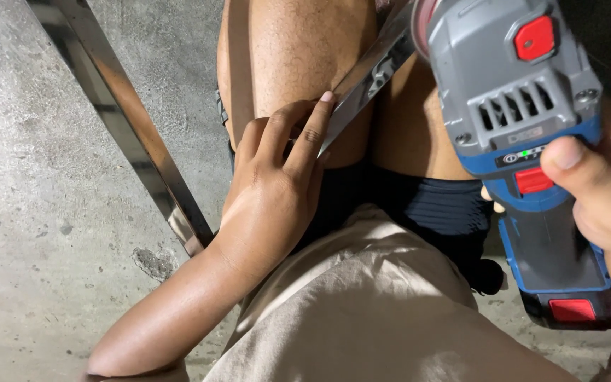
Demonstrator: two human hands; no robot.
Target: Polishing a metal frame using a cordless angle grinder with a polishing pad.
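My left hand rests on my bare knee and pinches the near end of a thin shiny metal strip between thumb and fingers. The strip slants up to the right. My right hand grips a blue and grey cordless power tool with red buttons, thumb on its top. The tool's front end sits right at the far part of the strip, at the top of the view; contact there is hard to judge.
A long steel bar lies slanted on the grey concrete floor to the left of my leg. My beige shirt and dark shorts fill the lower middle.
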